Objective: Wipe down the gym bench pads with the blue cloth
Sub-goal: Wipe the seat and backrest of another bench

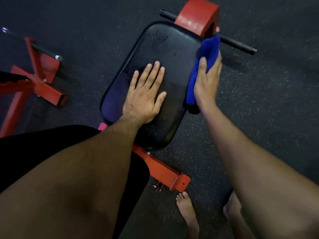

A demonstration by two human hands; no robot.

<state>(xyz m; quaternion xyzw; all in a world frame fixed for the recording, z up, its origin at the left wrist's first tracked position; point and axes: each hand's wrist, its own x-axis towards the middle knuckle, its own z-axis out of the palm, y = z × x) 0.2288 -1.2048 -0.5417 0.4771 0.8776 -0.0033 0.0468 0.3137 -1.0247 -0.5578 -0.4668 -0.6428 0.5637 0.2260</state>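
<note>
A black bench pad [165, 49] lies in the middle of the view, with wet droplets on its far half. My left hand [145, 95] rests flat on the pad, fingers straight and spread. My right hand [207, 80] grips the blue cloth [208, 47] against the pad's right side edge. The cloth runs along that edge, from beside the red roller down past my wrist.
A red roller pad [198, 14] on a black crossbar [240, 45] sits at the bench's far end. The red bench frame [162, 169] juts toward my bare feet [186, 209]. Another red machine frame [39, 75] stands at left on the speckled black floor.
</note>
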